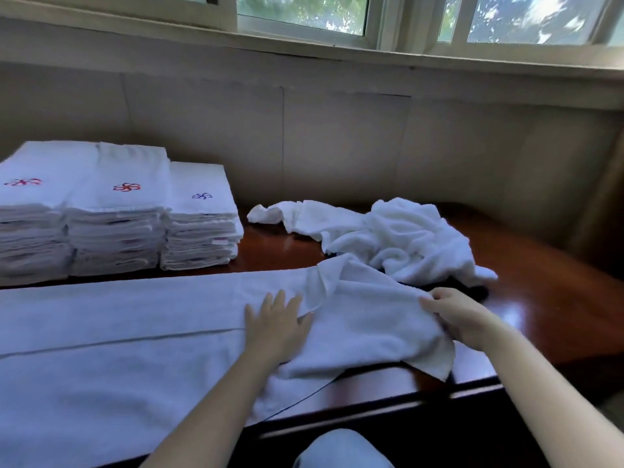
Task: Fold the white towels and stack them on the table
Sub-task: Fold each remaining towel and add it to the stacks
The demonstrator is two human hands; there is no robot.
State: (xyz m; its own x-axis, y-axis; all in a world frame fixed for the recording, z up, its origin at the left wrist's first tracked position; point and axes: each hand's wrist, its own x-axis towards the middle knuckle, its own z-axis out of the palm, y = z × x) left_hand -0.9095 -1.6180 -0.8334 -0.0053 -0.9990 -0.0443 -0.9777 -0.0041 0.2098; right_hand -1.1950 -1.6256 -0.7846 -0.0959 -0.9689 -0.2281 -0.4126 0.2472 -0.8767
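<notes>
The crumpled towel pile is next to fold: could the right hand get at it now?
Probably yes: the crumpled towel pile lies just beyond the right hand, nothing tall between them, though that hand grips a corner of the spread towel.

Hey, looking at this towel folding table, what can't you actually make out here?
Head view only:
- Leftmost towel stack: cut off by the left edge.
- Spread towel: its left end runs out of frame.
- Crumpled towel pile: overlapping folds hide how many towels it holds.
- Dark thing under that pile: mostly covered, cannot be identified.
</notes>
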